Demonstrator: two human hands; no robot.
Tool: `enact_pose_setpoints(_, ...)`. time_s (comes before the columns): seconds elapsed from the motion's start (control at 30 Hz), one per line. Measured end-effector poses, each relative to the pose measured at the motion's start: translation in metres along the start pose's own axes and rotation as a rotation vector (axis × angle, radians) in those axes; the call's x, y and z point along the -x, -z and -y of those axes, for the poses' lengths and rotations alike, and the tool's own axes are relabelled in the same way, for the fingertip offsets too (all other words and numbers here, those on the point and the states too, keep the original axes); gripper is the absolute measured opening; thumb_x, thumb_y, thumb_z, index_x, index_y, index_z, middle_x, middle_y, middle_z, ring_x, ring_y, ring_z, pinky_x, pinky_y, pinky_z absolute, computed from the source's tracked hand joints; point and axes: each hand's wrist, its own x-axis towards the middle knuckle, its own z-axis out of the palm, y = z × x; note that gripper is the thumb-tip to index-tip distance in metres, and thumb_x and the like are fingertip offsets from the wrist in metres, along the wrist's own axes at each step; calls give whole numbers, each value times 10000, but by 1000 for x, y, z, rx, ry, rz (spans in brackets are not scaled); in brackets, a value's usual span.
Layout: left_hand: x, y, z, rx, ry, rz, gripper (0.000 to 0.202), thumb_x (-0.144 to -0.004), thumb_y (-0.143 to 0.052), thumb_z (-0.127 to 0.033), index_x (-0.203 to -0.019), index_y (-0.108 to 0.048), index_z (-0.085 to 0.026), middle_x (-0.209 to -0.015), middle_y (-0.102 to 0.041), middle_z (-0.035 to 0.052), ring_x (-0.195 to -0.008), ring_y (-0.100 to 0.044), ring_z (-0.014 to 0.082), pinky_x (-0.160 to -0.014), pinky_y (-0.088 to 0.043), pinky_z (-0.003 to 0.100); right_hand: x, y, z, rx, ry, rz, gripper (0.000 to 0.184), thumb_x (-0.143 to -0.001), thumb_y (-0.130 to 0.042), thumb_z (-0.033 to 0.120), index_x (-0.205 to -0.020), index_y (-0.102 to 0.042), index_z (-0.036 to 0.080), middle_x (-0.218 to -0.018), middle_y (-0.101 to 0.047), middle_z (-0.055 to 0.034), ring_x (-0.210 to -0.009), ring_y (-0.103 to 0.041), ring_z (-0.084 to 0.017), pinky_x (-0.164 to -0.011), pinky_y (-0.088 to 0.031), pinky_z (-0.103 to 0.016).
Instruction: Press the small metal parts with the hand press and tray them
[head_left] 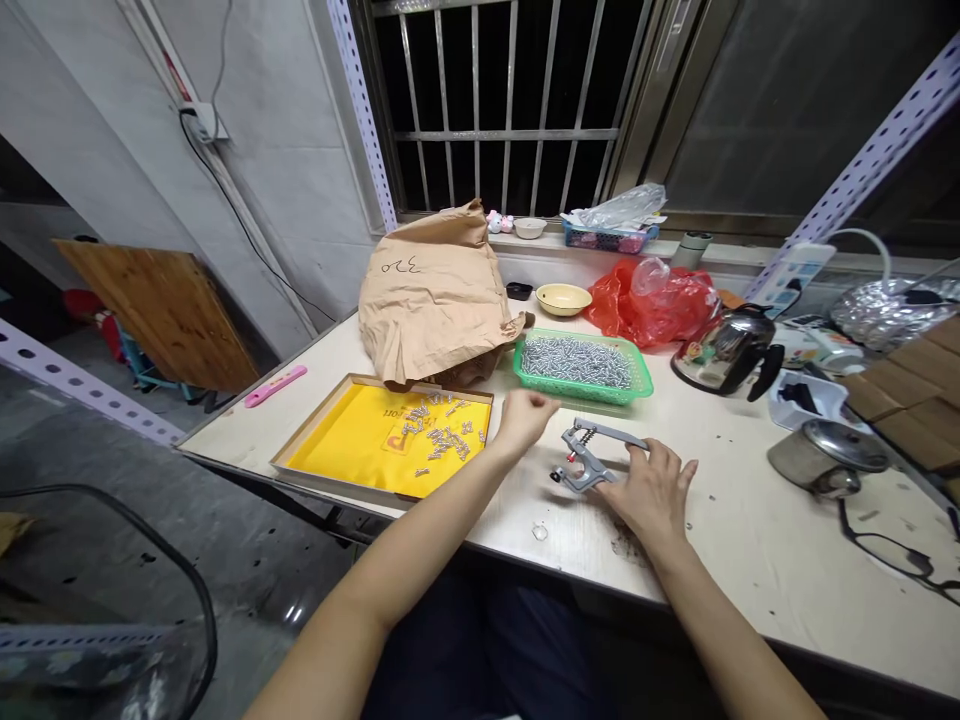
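Observation:
My right hand (651, 490) is closed around the handles of grey snap-fastener pliers (592, 460). The pliers have a spring between the arms, a red tip and a black tip, and their jaws are apart, facing left. My left hand (525, 418) hovers left of the jaws with its fingers pinched together; whatever they may hold is too small or hidden. Beyond it stands a green plastic basket (646, 378) full of small silvery metal pieces (577, 362). To its left lies a shallow tray (352, 487) lined with yellow plastic (337, 430), holding scattered small metal pieces (446, 440).
A large brown paper bag (435, 290) leans behind the tray. Farther back are a cream bowl (564, 299) and a red plastic bag (645, 310). On the right are a kettle (724, 350), a lidded metal pot (825, 458) and eyeglasses (892, 550). A pink cutter (276, 386) lies left.

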Motion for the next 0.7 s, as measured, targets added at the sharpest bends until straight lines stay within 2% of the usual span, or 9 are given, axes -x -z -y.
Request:
enact_pose_setpoints(0.1,-45,-13,-30,-84,-82,-67,245,-678,-644,-310,-777,-649,-86,-790,-645,97,-792,-578,199,-711,-402,269,0,-2,-3,-21,3,7,797,-626,-398,758,-1016,-574,87,-1126,-486,-211,-1073,-393,-355,-953,-154,-639)
enact_pose_setpoints(0.2,-56,4,-44,-117,-181,-111,329,-698,-645,-320,-936,-610,-96,-959,-629,138,-866,-569,199,-775,-400,277,0,-3,-5,-22,2,18,797,-626,-401,757,-1013,-580,83,-1119,-489,-206,-1069,-393,-354,-957,-161,-634)
enact_pose_setpoints(0.3,-37,72,-29,-155,-324,-408,247,-820,-486,-313,-965,-570,-131,-979,-610,104,-860,-558,151,-773,-408,247,0,-4,-7,-26,-1,31,813,-625,-396,762,-1011,-585,72,-1127,-479,-219,-1081,-379,-361,-957,-162,-633)
enact_pose_setpoints(0.37,-22,137,-6,-281,-263,-813,212,-844,-415,-264,-963,-538,-139,-973,-592,92,-875,-542,147,-777,-408,251,0,-5,-7,-47,1,41,817,-625,-391,764,-1013,-587,73,-1133,-475,-220,-1080,-378,-359,-958,-163,-630)
enact_pose_setpoints(0.43,-13,198,21,-348,-145,-925,194,-810,-377,-155,-914,-536,-114,-933,-587,122,-867,-539,190,-791,-398,314,-1,-6,-4,-67,7,51,814,-628,-380,765,-1010,-590,78,-1129,-478,-214,-1074,-383,-355,-959,-163,-629)
enact_pose_setpoints(0.5,-12,242,48,-639,86,-734,114,-719,-456,-125,-753,-564,-136,-804,-602,104,-834,-552,232,-773,-395,328,-1,-5,-1,-75,15,58,808,-631,-373,766,-1004,-593,85,-1128,-481,-208,-1076,-383,-353,-957,-165,-629)
enact_pose_setpoints(0.57,-15,261,71,-834,70,-411,158,-656,-465,-73,-722,-585,-152,-834,-617,103,-873,-554,247,-788,-386,316,-1,-4,1,-71,23,64,802,-629,-379,765,-1003,-593,88,-1130,-483,-204,-1082,-380,-350,-957,-169,-626)
enact_pose_setpoints(0.63,-21,262,83,-919,-11,-182,206,-620,-457,-38,-708,-599,-159,-867,-621,106,-893,-555,247,-795,-379,300,0,-4,1,-60,27,73,790,-628,-396,758,-1000,-593,90,-1132,-484,-201,-1089,-376,-347,-958,-174,-622)
enact_pose_setpoints(0.7,-26,252,84,-909,-17,-120,176,-607,-477,-29,-652,-591,-154,-821,-618,115,-859,-564,244,-780,-381,295,1,-3,0,-49,27,84,776,-632,-408,749,-1002,-590,92,-1133,-484,-201,-1095,-371,-348,-957,-172,-625)
